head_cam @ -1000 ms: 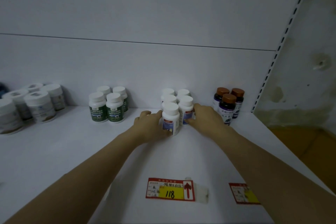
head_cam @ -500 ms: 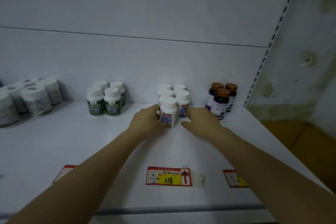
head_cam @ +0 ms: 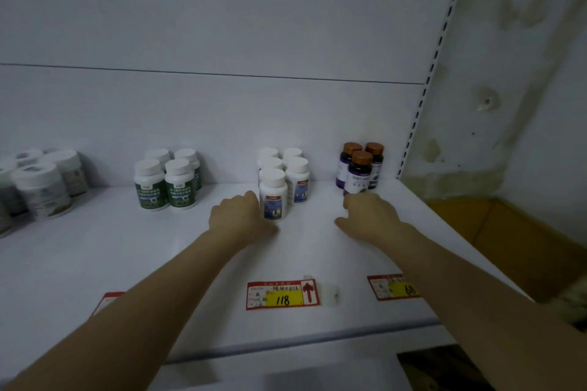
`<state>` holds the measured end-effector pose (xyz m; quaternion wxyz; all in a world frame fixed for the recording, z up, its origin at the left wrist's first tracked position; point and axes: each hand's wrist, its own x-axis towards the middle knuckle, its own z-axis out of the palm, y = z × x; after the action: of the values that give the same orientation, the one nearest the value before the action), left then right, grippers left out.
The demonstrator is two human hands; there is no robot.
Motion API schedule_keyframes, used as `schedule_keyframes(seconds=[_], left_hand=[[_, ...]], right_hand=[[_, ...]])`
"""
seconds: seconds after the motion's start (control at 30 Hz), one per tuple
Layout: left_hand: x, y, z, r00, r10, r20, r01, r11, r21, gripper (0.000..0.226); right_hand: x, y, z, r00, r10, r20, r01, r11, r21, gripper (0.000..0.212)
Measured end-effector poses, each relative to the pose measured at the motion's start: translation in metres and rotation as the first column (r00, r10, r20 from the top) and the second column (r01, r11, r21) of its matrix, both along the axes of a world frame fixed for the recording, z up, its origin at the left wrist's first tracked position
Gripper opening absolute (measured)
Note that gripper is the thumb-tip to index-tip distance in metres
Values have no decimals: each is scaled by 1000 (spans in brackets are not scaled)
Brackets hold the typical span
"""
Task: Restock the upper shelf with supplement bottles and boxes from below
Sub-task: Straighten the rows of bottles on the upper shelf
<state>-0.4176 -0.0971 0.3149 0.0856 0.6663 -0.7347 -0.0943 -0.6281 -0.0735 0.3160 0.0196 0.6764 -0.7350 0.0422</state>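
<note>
the 118 tag (head_cam: 282, 295) lies at the front edge of the shelf (head_cam: 95, 247). straight behind it stands the front white bottle (head_cam: 273, 195), upright, heading a cluster of white bottles (head_cam: 297, 174) that runs back to the rear panel. the left hand (head_cam: 241, 216) sits behind and left of the tag, knuckles against that bottle's left side; its fingers curl out of sight (so whether they clasp it, i cannot tell). the right hand (head_cam: 371, 216), behind and right of the tag, is loosely curled and holds nothing, just in front of three brown-cap bottles (head_cam: 360, 173). further behind-left of the tag stand green bottles (head_cam: 165, 184), then jars (head_cam: 41, 187).
</note>
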Motion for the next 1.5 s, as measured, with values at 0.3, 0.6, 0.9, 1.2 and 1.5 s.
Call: schedule_keyframes(seconds=[0.3,0.6,0.9,1.2,1.5], left_hand=[[-53,18,17,986,-148,75,142,987,74,40],[-148,-11,2,983,-183,-23,183,983,-14,72],[-175,-54,-15,995,-21,-94,19,1000,-20,73],[-181,-80,-20,919,-105,-379,105,994,-20,69],[-179,-86,-23,917,-100,-385,94,995,-32,71]], right_hand=[[-56,39,15,991,-132,2,132,991,-6,45],[-144,13,7,994,-74,75,75,997,-9,46],[-170,-61,-4,993,115,27,-115,993,-16,37],[-158,-106,-20,980,195,38,-192,979,-73,39],[-151,-110,-20,981,188,51,-180,975,-130,32]])
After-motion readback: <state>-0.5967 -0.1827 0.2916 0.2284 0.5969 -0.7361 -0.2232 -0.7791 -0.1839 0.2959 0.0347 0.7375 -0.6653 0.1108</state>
